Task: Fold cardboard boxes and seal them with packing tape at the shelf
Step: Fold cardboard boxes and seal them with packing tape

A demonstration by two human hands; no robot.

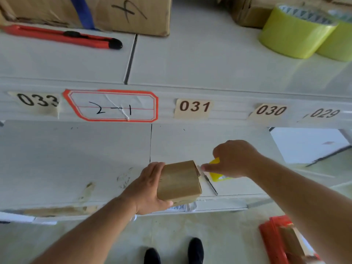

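Note:
A small folded cardboard box (179, 180) sits at the front edge of the lower white shelf (76, 159). My left hand (150, 187) grips the box from its left side, with the thumb under its near edge. My right hand (232, 159) holds a yellow roll of packing tape (216, 173) just right of the box, and its fingers pinch a strip of clear tape (200, 168) against the box's upper right corner. Most of the roll is hidden behind my right hand.
On the upper shelf (190, 60) lie a red utility knife (62, 36), a large cardboard box (95, 12) and two yellow-green tape rolls (297, 33). Number labels run along the shelf edge. A red crate (276, 239) with cardboard stands on the floor at the lower right, near my shoes (196, 250).

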